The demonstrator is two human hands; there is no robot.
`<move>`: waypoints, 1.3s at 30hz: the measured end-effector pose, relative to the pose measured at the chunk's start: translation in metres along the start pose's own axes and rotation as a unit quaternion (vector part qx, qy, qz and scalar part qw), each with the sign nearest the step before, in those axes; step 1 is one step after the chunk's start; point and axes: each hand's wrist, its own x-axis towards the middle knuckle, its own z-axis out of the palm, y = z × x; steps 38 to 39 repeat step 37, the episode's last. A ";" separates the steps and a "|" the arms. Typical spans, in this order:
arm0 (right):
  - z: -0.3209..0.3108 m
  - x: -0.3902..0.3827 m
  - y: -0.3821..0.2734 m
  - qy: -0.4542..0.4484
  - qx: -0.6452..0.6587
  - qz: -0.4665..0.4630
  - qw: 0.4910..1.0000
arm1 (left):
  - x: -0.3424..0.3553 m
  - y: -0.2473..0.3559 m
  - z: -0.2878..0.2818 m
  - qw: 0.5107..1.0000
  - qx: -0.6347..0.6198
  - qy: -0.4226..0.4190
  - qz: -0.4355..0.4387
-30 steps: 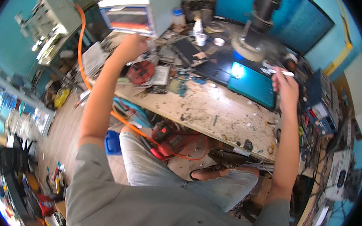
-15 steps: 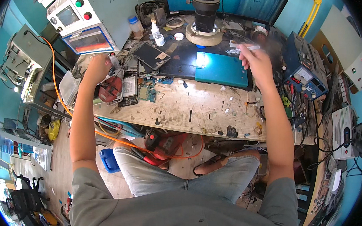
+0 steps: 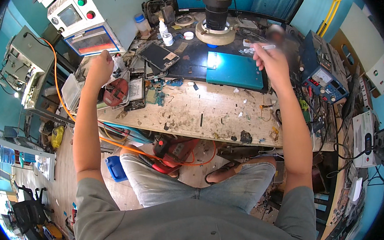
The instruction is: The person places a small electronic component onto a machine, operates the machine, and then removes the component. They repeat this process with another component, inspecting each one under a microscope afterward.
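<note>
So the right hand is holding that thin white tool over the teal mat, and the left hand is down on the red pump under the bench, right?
Not quite. In the head view the left hand is up on the bench among the stacked phone parts. The right hand does hold the thin white tool above the teal mat.

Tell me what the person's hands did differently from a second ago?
Not much moved. The left hand was already reaching out over the pile of phone parts at the bench's left end and has stayed there, now closed on something small and pale. The right hand kept holding the thin white tool above the teal mat. Mostly the head turned, so the bench now looks centred.
</note>
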 end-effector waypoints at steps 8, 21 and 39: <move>0.001 0.000 -0.009 0.017 0.031 0.000 0.999 | -0.027 0.050 -0.058 0.971 -0.097 0.219 -0.016; -0.001 -0.030 -0.058 -0.201 0.056 -0.063 0.976 | -0.142 0.242 -0.001 0.849 -0.528 -0.007 -0.028; 0.041 -0.064 -0.062 -0.282 -0.058 -0.221 0.932 | -0.123 0.271 0.030 0.624 -0.766 -0.107 -0.116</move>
